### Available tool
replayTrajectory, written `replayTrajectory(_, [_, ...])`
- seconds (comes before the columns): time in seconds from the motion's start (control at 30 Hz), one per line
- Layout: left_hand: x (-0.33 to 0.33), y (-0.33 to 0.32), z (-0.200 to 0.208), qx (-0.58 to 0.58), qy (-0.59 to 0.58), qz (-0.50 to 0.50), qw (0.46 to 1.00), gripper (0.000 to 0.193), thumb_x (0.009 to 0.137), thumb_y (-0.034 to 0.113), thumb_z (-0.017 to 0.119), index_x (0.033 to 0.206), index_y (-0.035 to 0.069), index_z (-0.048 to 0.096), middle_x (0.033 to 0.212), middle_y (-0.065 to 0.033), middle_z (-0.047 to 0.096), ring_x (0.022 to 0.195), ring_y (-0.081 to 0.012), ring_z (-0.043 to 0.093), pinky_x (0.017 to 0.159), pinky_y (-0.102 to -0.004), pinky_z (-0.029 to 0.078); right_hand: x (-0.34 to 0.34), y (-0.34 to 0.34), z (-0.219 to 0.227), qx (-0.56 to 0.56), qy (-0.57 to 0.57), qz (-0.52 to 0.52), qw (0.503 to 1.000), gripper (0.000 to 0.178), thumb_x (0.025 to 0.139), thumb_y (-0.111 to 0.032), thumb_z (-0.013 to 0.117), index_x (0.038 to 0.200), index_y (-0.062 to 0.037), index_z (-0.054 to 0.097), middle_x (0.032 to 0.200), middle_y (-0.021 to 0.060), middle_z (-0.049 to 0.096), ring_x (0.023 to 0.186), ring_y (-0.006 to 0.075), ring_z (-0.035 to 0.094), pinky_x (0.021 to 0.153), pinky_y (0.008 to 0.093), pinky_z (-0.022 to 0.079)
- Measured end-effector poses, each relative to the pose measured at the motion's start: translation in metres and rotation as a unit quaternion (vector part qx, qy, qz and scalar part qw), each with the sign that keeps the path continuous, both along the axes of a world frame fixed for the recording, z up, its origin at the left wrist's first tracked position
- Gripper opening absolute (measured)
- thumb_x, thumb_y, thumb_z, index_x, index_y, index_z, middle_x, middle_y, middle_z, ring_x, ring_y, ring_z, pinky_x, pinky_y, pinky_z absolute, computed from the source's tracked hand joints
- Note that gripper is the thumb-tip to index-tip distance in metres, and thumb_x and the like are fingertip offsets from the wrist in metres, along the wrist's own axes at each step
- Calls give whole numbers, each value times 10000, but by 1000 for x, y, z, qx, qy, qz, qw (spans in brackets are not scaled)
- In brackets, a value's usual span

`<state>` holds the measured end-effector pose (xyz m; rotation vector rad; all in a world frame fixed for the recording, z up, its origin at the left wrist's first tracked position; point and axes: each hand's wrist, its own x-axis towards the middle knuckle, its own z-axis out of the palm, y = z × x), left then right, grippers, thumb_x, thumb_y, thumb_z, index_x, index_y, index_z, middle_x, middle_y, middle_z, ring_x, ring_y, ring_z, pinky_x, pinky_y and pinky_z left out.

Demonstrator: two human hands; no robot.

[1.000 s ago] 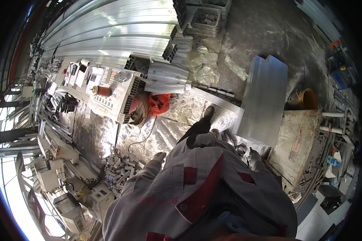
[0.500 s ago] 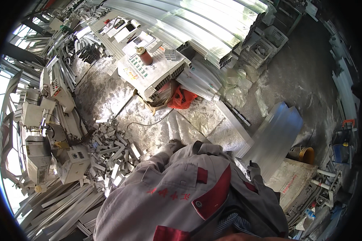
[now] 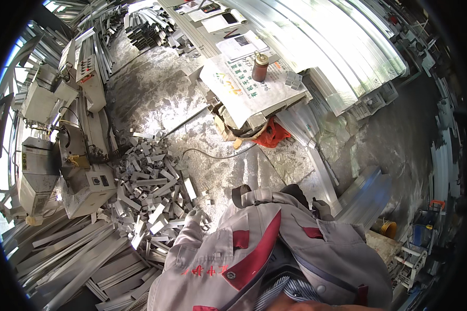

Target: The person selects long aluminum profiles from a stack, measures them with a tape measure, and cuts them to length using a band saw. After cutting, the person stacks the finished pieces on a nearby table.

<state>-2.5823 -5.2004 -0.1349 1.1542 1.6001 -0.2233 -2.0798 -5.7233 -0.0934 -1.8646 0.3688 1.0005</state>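
My left hand [image 3: 194, 216], in a pale glove, hangs low at my left side, nearest to the heap of short metal offcuts [image 3: 153, 186] on the floor. How its fingers lie is too small to make out. On my other side my right hand [image 3: 323, 208], in a grey glove, looks closed, with a thin dark tip sticking up from it. What that tip belongs to is not clear. A long pale metal profile [image 3: 324, 173] and a stack of wide metal panels [image 3: 366, 194] lie just beyond this hand.
Ahead stands a covered work table [image 3: 233, 96] with a brown-red bottle [image 3: 260, 68], papers [image 3: 241, 45] and a phone [image 3: 229, 18]. A red bag [image 3: 271, 135] hangs beneath it. Machines [image 3: 72, 140] and long metal strips [image 3: 72, 254] line the left. A hose [image 3: 218, 155] crosses the floor.
My view has swung, so the table now sits further right. My left hand has come down and left, closer to the offcut heap. The right hand stays by my side.
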Motion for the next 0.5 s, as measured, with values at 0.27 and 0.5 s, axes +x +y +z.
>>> replayTrajectory(0.27, [-117,-10,13,-8,-21,267,964,533,1010,264,792,1472,20,692,1244,-93,788,1011,-183,715,878,-339,574,81,278,79,-69,-139,296,943,407,960,-281,830,1267,-15,797,971,114,782,753,232,733,696,390,582])
replayTrajectory(0.5, [-49,35,6,-46,-88,274,957,510,1017,262,783,1462,29,698,1218,-84,788,979,-170,706,853,-329,568,94,479,44,-116,-141,433,883,533,902,-387,866,1265,-2,804,1217,222,818,1095,320,791,991,424,605])
